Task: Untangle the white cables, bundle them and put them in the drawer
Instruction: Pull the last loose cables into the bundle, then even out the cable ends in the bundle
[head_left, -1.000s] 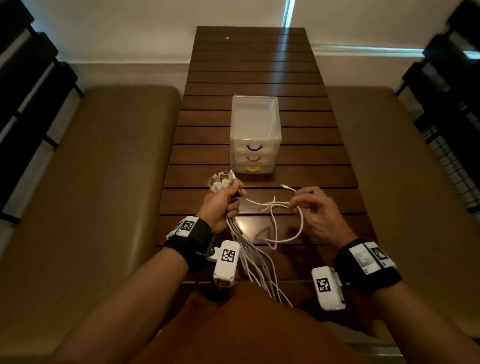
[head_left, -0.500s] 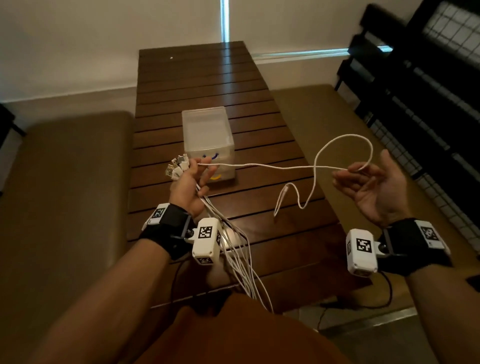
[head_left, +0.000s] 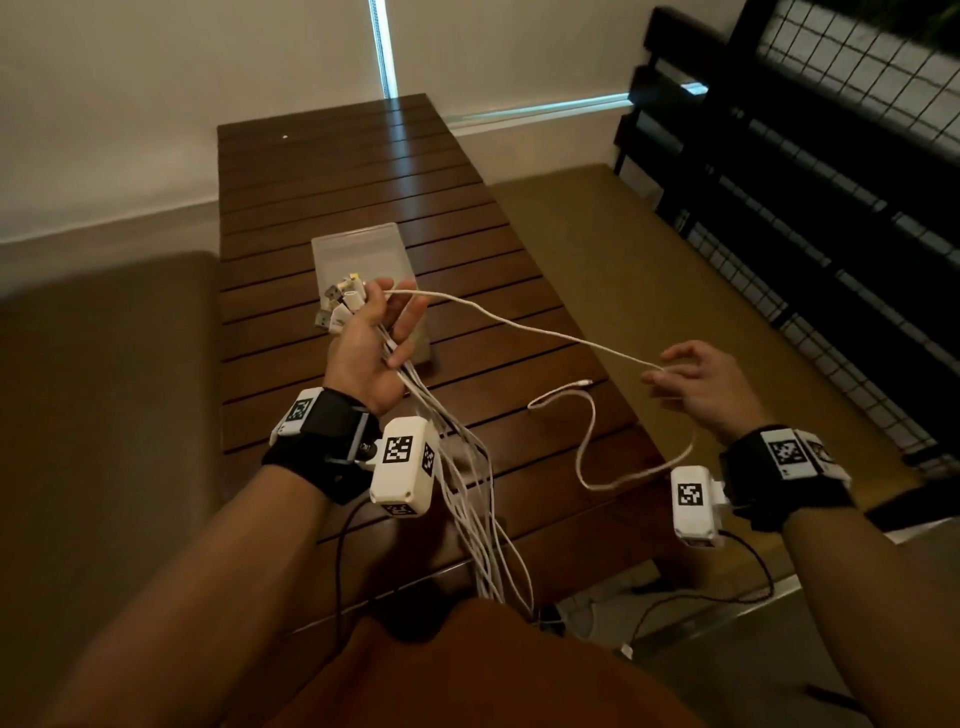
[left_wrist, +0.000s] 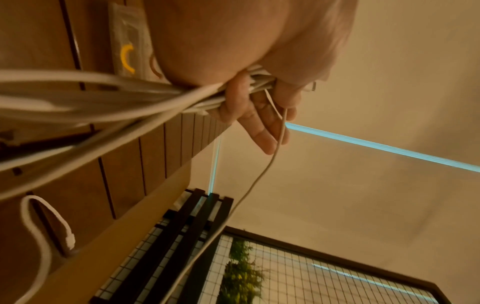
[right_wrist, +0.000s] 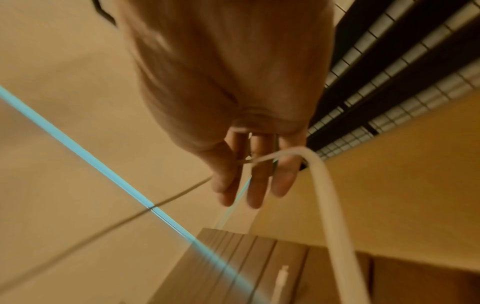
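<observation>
My left hand (head_left: 382, 332) is raised over the table and grips a bundle of white cables (head_left: 467, 483). Their plugs (head_left: 340, 304) stick out above the fist and the rest hangs past the table's front edge. In the left wrist view the little finger (left_wrist: 235, 96) curls round the bundle (left_wrist: 145, 98). One single cable (head_left: 519, 325) runs from that hand to my right hand (head_left: 662, 370), which pinches it out past the table's right side. Its free end (head_left: 584, 383) loops back onto the table. The translucent drawer unit (head_left: 358, 249) stands behind my left hand, drawers closed.
The dark slatted wooden table (head_left: 322, 171) lies between two tan bench cushions, one on the left (head_left: 104, 389) and one on the right (head_left: 623, 270). A black railing with wire mesh (head_left: 779, 182) runs along the right. Black wrist-camera leads hang below my forearms.
My right hand drew one cable out of the tangle, away to the right. The loop that arched above that hand half a second ago has dropped below it. My left hand rose slightly.
</observation>
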